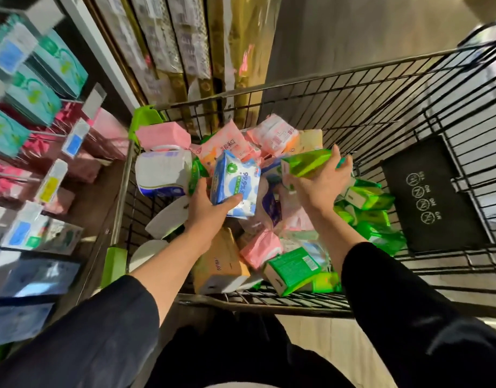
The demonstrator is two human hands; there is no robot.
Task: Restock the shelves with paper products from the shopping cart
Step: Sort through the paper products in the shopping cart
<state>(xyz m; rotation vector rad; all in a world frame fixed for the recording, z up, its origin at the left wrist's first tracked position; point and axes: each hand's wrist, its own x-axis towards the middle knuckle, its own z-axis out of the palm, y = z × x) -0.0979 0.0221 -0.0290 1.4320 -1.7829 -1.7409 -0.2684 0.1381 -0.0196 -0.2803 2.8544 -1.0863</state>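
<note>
The left hand (206, 204) has its grip curled on a blue and white pack (235, 187) and the right hand (319, 180) pinches a green pack (307, 162), both above the cart (367, 88), while the shelves (39, 152) lie to the left, nearer the left hand.

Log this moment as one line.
left hand: grips blue pack | right hand: grips green pack | both over cart

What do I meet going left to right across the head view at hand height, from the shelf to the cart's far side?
Shelf of pink packs → white roll pack → left hand → blue-and-white wipes pack → bright green pack → right hand → black cart flap.
</note>
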